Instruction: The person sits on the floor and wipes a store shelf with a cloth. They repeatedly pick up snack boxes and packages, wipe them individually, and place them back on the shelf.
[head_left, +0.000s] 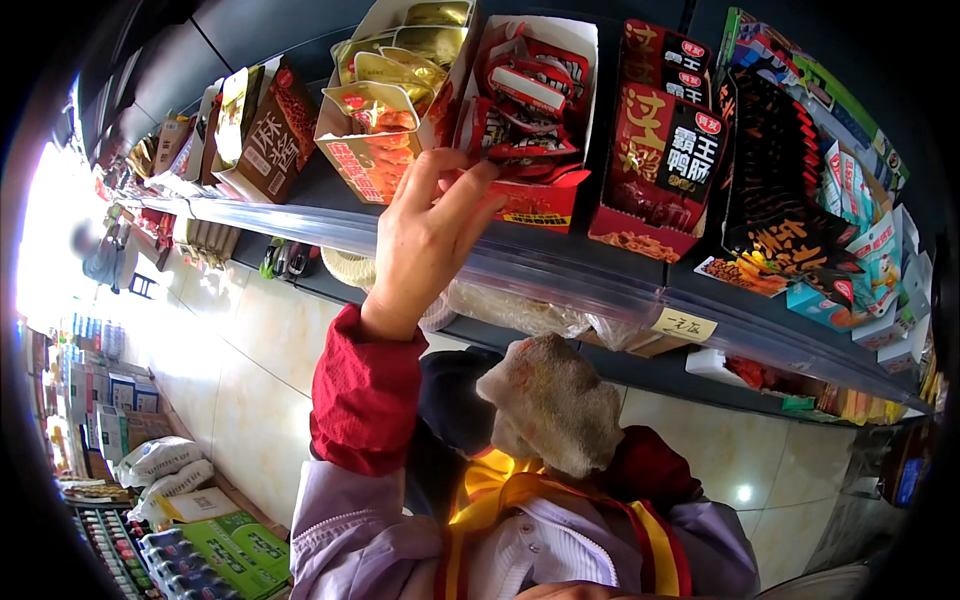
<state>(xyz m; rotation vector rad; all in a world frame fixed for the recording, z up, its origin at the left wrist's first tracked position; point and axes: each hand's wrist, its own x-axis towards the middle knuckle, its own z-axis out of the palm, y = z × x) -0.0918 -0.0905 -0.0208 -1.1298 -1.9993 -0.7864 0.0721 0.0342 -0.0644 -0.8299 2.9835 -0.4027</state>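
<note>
My left hand reaches over the shelf's clear front strip. Its fingertips close on the front left corner of an open red cardboard box filled with small red snack packets. Just left of that hand stands a box of gold snack pouches. In front of my chest, a dirty grey-beige cloth is bunched at the end of my right sleeve; it covers the right hand, whose fingers do not show.
Dark-red snack packs and black snack packs stand further right on the shelf. A brown carton stands to the left. Plastic-wrapped goods lie on a lower shelf. Cartons and white sacks line the aisle at left.
</note>
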